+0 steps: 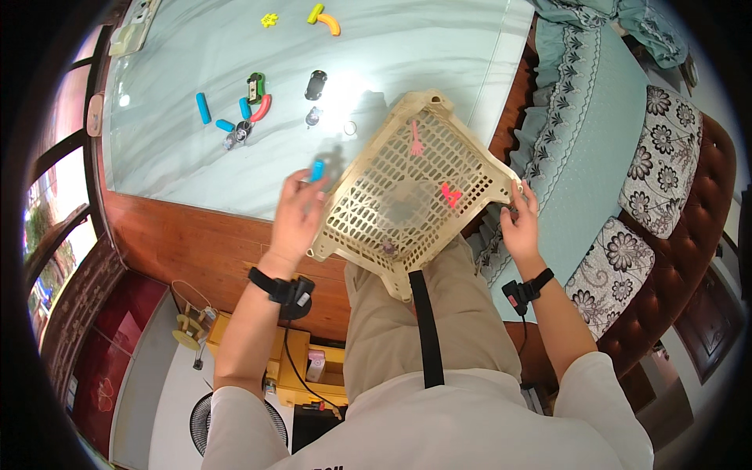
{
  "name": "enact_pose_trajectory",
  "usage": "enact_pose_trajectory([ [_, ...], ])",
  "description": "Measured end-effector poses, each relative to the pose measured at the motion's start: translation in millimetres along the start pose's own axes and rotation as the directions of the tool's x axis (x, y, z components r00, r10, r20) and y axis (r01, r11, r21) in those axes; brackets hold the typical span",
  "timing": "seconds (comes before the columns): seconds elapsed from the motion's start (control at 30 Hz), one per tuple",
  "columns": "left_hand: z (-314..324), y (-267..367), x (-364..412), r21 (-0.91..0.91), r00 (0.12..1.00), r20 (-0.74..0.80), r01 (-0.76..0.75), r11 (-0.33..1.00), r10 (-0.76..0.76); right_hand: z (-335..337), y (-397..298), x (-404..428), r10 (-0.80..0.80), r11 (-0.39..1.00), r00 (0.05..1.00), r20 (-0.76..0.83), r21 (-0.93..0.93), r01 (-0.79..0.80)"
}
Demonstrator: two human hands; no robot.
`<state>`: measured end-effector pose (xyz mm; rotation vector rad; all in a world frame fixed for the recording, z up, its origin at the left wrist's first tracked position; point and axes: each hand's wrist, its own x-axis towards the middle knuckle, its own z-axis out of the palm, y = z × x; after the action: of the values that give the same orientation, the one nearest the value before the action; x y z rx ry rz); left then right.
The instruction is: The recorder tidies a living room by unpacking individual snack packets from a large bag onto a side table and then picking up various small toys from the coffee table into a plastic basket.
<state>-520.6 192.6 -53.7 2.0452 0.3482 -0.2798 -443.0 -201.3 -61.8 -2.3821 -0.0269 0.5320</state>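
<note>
My left hand (pixel 296 214) is raised at the left side of a beige plastic basket (pixel 385 158), with a small blue cylindrical toy piece (pixel 318 170) at its fingertips. The thumb and fingers of my right hand (pixel 520 223) grip the basket's right corner. The slotted basket lies across my thighs and overlaps the table edge. Inside it are a pink hand-shaped toy (pixel 416 141), a bright red toy piece (pixel 451 195) and a small dark purplish item (pixel 388 247), too small to identify.
On the marble-patterned table (pixel 170 158) lie a black toy car (pixel 316 85), a green toy car (pixel 255 88), a red curved piece (pixel 261 108), a blue stick (pixel 203 108) and yellow pieces (pixel 269 20). A sofa (pixel 593 147) with patterned cushions stands right; a fan (pixel 202 423) stands lower left.
</note>
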Motion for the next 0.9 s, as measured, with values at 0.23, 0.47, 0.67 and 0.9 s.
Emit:
enact_pose_trajectory([
  [0.23, 81.7, 28.7, -14.4, 0.03, 0.983, 0.183, -0.025, 0.999, 0.019, 2.1, 4.1, -1.4, 0.008, 1.0, 1.0, 0.012, 0.008, -0.008],
  [0.47, 143.4, -14.3, -24.0, 0.172, 0.906, 0.395, 0.089, 0.981, -0.152, 1.8, -2.8, -2.6, 0.029, 1.0, 1.0, 0.011, 0.011, -0.029],
  [0.67, 135.3, -10.5, -21.6, 0.185, 0.916, 0.4, -0.088, 0.979, 0.006, 3.5, 0.3, -1.9, -0.046, 0.999, 0.999, 0.002, -0.011, 0.046],
  [0.9, 70.8, 22.1, 38.4, -0.02, 0.956, 0.277, 0.109, 0.994, -0.099, -2.6, 0.1, -2.2, -0.018, 0.999, 1.0, 0.001, 0.041, 0.018],
])
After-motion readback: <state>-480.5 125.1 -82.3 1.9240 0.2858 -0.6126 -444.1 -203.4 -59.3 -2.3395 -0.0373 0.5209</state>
